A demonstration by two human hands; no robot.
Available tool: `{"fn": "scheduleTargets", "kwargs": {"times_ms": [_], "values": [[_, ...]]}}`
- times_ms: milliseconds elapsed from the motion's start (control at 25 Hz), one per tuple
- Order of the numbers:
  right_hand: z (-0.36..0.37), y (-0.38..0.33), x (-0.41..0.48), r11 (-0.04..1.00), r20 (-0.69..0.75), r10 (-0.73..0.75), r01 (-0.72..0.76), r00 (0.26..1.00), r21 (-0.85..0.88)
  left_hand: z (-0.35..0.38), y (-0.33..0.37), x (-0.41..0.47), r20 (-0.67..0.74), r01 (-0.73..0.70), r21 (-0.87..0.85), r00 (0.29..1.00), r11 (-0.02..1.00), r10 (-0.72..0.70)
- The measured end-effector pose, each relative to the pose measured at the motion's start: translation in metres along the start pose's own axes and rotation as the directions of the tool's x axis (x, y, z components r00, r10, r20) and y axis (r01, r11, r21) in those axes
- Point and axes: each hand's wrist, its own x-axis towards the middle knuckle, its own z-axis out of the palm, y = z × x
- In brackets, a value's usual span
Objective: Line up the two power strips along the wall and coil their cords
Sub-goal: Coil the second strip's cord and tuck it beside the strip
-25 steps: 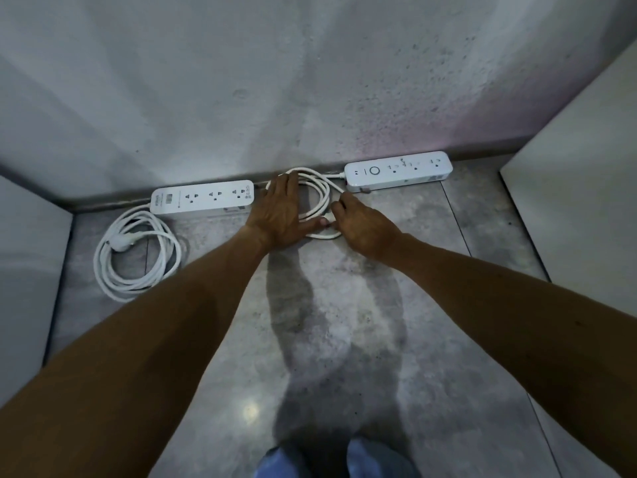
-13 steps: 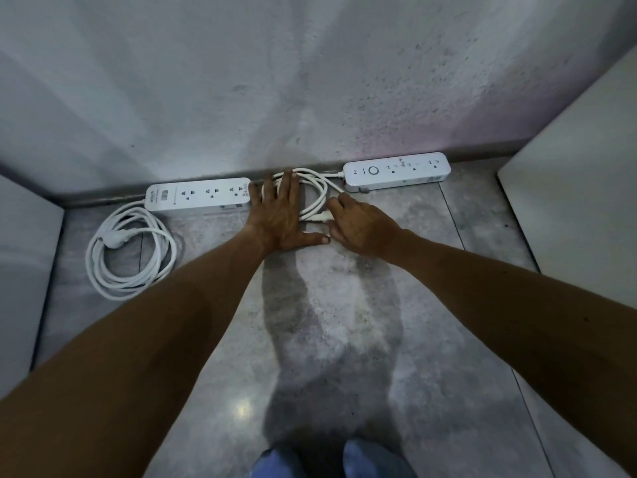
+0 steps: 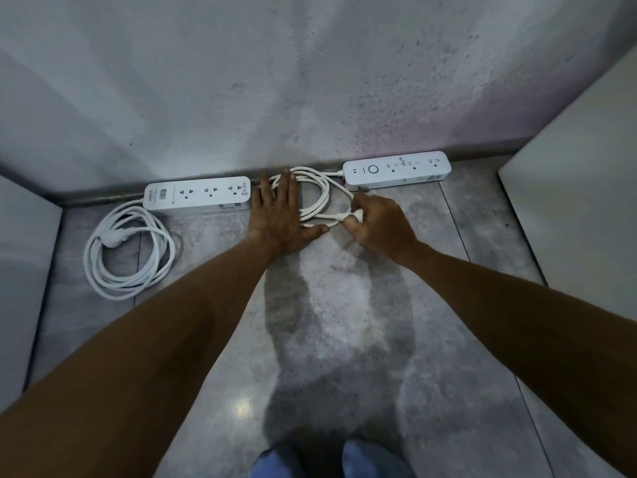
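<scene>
Grey floor (image 3: pixel 344 339), both power strips (image 3: pixel 198 198) lengthwise along wall (image 3: pixel 310 81)

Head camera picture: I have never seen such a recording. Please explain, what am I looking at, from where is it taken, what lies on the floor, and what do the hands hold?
There is no machine here. A person wears one wide-angle camera on the head, so you look forward and down along both bare arms to a grey floor at the foot of a wall.

Two white power strips lie along the wall: the left power strip and the right power strip. The left strip's cord is already coiled beside it, with its plug resting on the coil.

Between the strips lies the right strip's cord, in loose loops. The left hand presses flat on those loops, open, gripping nothing. The right hand pinches the cord's plug end between thumb and fingers.

At the bottom edge, the blue shapes look like the person's feet.
</scene>
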Motion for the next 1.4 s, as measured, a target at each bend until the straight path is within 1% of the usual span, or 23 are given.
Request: {"fn": "scheduleTargets", "kwargs": {"times_ms": [80, 120, 320, 400, 440, 480, 520, 560, 600, 640, 680, 720, 760, 800, 880, 960, 1040, 1080, 1160, 1200, 1280, 1320, 1400], "values": [[-0.002, 0.002, 0.001, 0.975, 0.009, 0.181, -0.181, 0.983, 0.127, 0.000, 0.001, 0.000, 0.005, 0.002, -0.019, 1.000, 1.000, -0.002], [-0.002, 0.003, 0.000, 0.957, 0.026, 0.241, -0.242, 0.970, 0.162, 0.000, 0.001, 0.000, 0.010, 0.003, -0.019, 1.000, 1.000, -0.003], [-0.007, 0.021, -0.014, 0.928, 0.202, 0.337, -0.361, 0.920, 0.097, 0.000, 0.002, -0.002, 0.015, 0.010, -0.017, 1.000, 1.000, -0.010], [-0.012, 0.025, -0.012, 0.865, 0.233, 0.427, -0.469, 0.874, 0.176, 0.001, 0.002, -0.001, 0.014, 0.011, -0.021, 1.000, 1.000, -0.011], [-0.014, 0.026, -0.008, 0.784, 0.234, 0.500, -0.551, 0.834, 0.287, 0.001, 0.002, -0.001, 0.019, 0.011, -0.029, 1.000, 1.000, -0.011], [-0.016, 0.025, -0.002, 0.658, 0.247, 0.573, -0.618, 0.781, 0.430, 0.002, 0.002, 0.000, 0.027, 0.010, -0.040, 1.000, 0.999, -0.009], [-0.016, 0.020, 0.005, 0.505, 0.277, 0.621, -0.645, 0.733, 0.573, 0.003, 0.002, 0.001, 0.034, 0.008, -0.046, 0.999, 0.999, -0.007], [-0.014, 0.014, 0.013, 0.355, 0.312, 0.642, -0.632, 0.701, 0.689, 0.003, 0.002, 0.001, 0.040, 0.007, -0.049, 0.999, 0.999, -0.005], [-0.012, 0.008, 0.021, 0.234, 0.338, 0.653, -0.605, 0.678, 0.761, 0.004, 0.002, 0.001, 0.046, 0.005, -0.051, 0.999, 0.999, -0.002], [-0.009, 0.002, 0.030, 0.142, 0.355, 0.662, -0.576, 0.660, 0.805, 0.004, 0.002, 0.001, 0.051, 0.000, -0.054, 0.999, 0.999, 0.002], [-0.007, -0.004, 0.038, 0.085, 0.365, 0.666, -0.553, 0.651, 0.829, 0.003, 0.001, 0.001, 0.055, -0.006, -0.058, 0.998, 0.998, 0.009], [-0.005, -0.011, 0.045, 0.066, 0.367, 0.660, -0.537, 0.656, 0.841, 0.002, 0.001, 0.001, 0.058, -0.013, -0.064, 0.998, 0.998, 0.017], [-0.003, -0.016, 0.051, 0.094, 0.353, 0.648, -0.531, 0.675, 0.842, 0.001, 0.000, 0.001, 0.062, -0.021, -0.075, 0.998, 0.997, 0.026], [0.000, -0.021, 0.056, 0.164, 0.322, 0.632, -0.528, 0.705, 0.834, 0.000, 0.001, 0.000, 0.063, -0.032, -0.086, 0.997, 0.996, 0.037], [0.004, -0.031, 0.062, 0.391, 0.245, 0.590, -0.538, 0.769, 0.747, 0.000, 0.002, -0.001, 0.054, -0.053, -0.094, 0.997, 0.994, 0.059], [0.009, -0.039, 0.065, 0.609, 0.191, 0.540, -0.537, 0.820, 0.583, 0.000, 0.003, -0.003, 0.040, -0.057, -0.096, 0.997, 0.994, 0.061], [0.012, -0.048, 0.068, 0.735, 0.155, 0.493, -0.506, 0.856, 0.452, -0.001, 0.003, -0.003, 0.032, -0.054, -0.096, 0.998, 0.994, 0.057], [0.013, -0.052, 0.068, 0.799, 0.153, 0.448, -0.471, 0.881, 0.373, -0.002, 0.003, -0.004, 0.031, -0.054, -0.102, 0.998, 0.993, 0.058], [0.018, -0.058, 0.064, 0.934, 0.162, 0.270, -0.298, 0.949, 0.194, -0.003, 0.004, -0.005, 0.017, -0.049, -0.102, 0.999, 0.994, 0.051], [0.021, -0.061, 0.060, 0.964, 0.162, 0.183, -0.209, 0.970, 0.162, -0.003, 0.005, -0.005, 0.004, -0.039, -0.082, 0.999, 0.996, 0.039], [0.024, -0.064, 0.056, 0.976, 0.156, 0.109, -0.136, 0.982, 0.171, -0.004, 0.003, -0.005, -0.017, -0.019, -0.030, 1.000, 0.999, 0.019], [0.025, -0.065, 0.055, 0.986, 0.147, 0.081, -0.101, 0.986, 0.131, -0.005, 0.002, -0.006, -0.020, -0.015, -0.020, 1.000, 1.000, 0.014], [0.026, -0.063, 0.058, 1.000, 0.149, -0.007, 0.011, 0.989, -0.028, -0.006, -0.001, -0.005, -0.025, -0.010, -0.042, 1.000, 0.999, 0.009]]}}
